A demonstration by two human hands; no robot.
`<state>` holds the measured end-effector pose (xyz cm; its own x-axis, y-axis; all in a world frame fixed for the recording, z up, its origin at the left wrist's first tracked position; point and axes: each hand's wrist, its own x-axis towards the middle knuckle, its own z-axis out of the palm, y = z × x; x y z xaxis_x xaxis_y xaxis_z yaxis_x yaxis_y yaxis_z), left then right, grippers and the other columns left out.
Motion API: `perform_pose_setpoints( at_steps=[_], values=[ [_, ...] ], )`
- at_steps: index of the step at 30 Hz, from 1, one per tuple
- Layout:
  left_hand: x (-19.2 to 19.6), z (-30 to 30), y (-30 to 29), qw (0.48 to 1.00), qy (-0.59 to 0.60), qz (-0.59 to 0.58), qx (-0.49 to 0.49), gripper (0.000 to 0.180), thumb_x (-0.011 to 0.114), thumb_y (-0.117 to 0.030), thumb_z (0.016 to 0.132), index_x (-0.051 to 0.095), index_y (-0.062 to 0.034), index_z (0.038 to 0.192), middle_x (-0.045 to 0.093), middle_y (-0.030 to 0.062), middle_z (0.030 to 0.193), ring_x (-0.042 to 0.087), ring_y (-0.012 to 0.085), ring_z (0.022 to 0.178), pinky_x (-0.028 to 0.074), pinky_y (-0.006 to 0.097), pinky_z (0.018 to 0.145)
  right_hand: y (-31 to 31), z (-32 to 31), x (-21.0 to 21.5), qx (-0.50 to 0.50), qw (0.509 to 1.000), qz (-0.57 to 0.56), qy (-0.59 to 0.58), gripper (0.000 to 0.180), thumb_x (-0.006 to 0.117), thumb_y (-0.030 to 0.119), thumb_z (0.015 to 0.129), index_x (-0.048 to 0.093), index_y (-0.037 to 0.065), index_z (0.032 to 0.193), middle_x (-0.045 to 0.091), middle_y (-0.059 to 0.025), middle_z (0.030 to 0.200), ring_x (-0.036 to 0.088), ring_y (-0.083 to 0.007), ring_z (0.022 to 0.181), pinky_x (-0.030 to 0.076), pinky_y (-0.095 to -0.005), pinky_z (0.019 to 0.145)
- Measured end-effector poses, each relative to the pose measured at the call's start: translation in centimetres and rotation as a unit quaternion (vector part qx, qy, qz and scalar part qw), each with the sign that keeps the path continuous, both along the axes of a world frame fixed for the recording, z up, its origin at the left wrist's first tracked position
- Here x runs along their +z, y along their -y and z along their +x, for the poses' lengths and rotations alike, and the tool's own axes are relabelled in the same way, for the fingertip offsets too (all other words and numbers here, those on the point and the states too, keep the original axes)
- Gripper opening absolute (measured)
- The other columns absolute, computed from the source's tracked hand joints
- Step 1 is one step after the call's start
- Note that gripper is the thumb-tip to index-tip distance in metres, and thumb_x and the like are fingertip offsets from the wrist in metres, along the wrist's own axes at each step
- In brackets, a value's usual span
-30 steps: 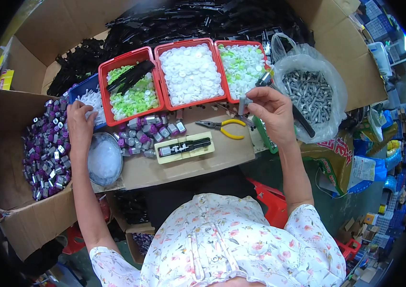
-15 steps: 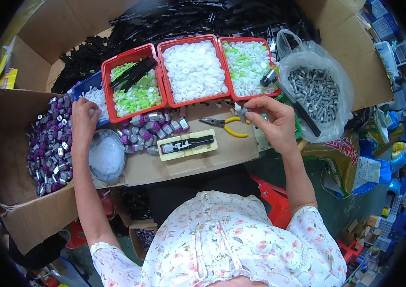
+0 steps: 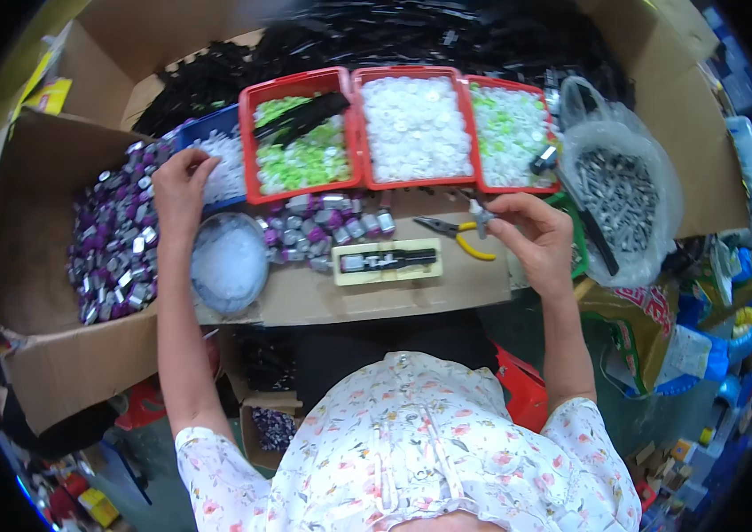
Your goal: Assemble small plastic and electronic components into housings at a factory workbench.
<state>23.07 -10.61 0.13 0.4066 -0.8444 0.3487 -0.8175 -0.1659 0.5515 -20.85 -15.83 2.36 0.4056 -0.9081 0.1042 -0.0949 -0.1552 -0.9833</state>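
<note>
At the left, my left hand is beside the blue tray of small white stick-like parts. Its thumb and fingers are pinched together; anything between them is too small to make out. My right hand pinches a small grey-and-white cylindrical part between thumb and fingertips, above the cardboard worktop. Close under it lie yellow-handled pliers, jaws pointing left. A cream fixture sits between the hands, holding a long black part with metal pieces.
Three red bins hold green-white pieces, white discs and more green-white pieces. Purple-silver parts fill a carton. A bowl holds whitish stuff. A hammer leans against a bag of metal parts.
The view has shifted, so the worktop appears farther right. My right hand still pinches the small part near the pliers; my left hand stays by the blue tray.
</note>
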Motion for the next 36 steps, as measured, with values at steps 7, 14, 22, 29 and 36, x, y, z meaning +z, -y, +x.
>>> perform_pose_setpoints(
  at_steps=[7, 14, 22, 29, 36],
  values=[
    [-0.3, -0.1, 0.2, 0.981, -0.191, -0.016, 0.017, 0.016, 0.077, -0.013, 0.082, 0.073, 0.0023, 0.087, 0.070, 0.0041, 0.073, 0.062, 0.0092, 0.063, 0.048, 0.025, 0.058, -0.1, -0.6, -0.5, 0.009, 1.000, 0.003, -0.003, 0.017, 0.066, -0.008, 0.087, 0.065, -0.006, 0.104, 0.069, -0.0075, 0.093, 0.066, -0.0129, 0.083, 0.053, -0.0243, 0.076],
    [1.0, -1.1, -3.2, 0.939, -0.339, -0.064, -0.011, 0.016, 0.072, -0.003, 0.085, 0.075, 0.0021, 0.099, 0.069, 0.0032, 0.087, 0.066, 0.0097, 0.071, 0.049, 0.024, 0.060, 0.0, -0.8, -1.2, 0.003, 1.000, 0.010, -0.001, 0.017, 0.066, -0.007, 0.087, 0.065, -0.006, 0.104, 0.069, -0.0075, 0.093, 0.067, -0.0127, 0.084, 0.053, -0.0247, 0.076],
    [0.5, -4.0, -7.3, 0.998, -0.001, -0.016, -0.062, 0.010, 0.072, -0.001, 0.077, 0.073, 0.0001, 0.088, 0.070, 0.0118, 0.087, 0.062, 0.0284, 0.087, 0.049, 0.037, 0.079, -0.2, -0.1, -1.3, 0.013, 1.000, 0.014, -0.008, 0.017, 0.067, -0.006, 0.087, 0.065, -0.006, 0.104, 0.068, -0.0075, 0.094, 0.067, -0.0129, 0.084, 0.053, -0.0247, 0.076],
    [0.0, -5.0, -8.4, 0.997, 0.033, 0.009, -0.067, 0.010, 0.074, 0.000, 0.075, 0.072, 0.0010, 0.085, 0.069, 0.0116, 0.082, 0.060, 0.0275, 0.086, 0.048, 0.037, 0.077, -0.7, 0.6, -0.6, 0.033, 0.999, -0.004, -0.014, 0.016, 0.067, -0.006, 0.087, 0.065, -0.006, 0.103, 0.068, -0.0076, 0.094, 0.067, -0.0130, 0.084, 0.053, -0.0246, 0.076],
    [2.1, -6.9, -9.1, 0.995, -0.062, -0.079, -0.002, 0.009, 0.075, -0.001, 0.078, 0.074, 0.0020, 0.087, 0.071, 0.0084, 0.081, 0.062, 0.0168, 0.078, 0.047, 0.030, 0.071, -1.1, 1.2, -0.7, 0.047, 0.998, 0.034, 0.019, 0.018, 0.065, -0.009, 0.087, 0.065, -0.006, 0.105, 0.068, -0.0085, 0.095, 0.068, -0.0142, 0.086, 0.054, -0.0252, 0.077]
  ],
)
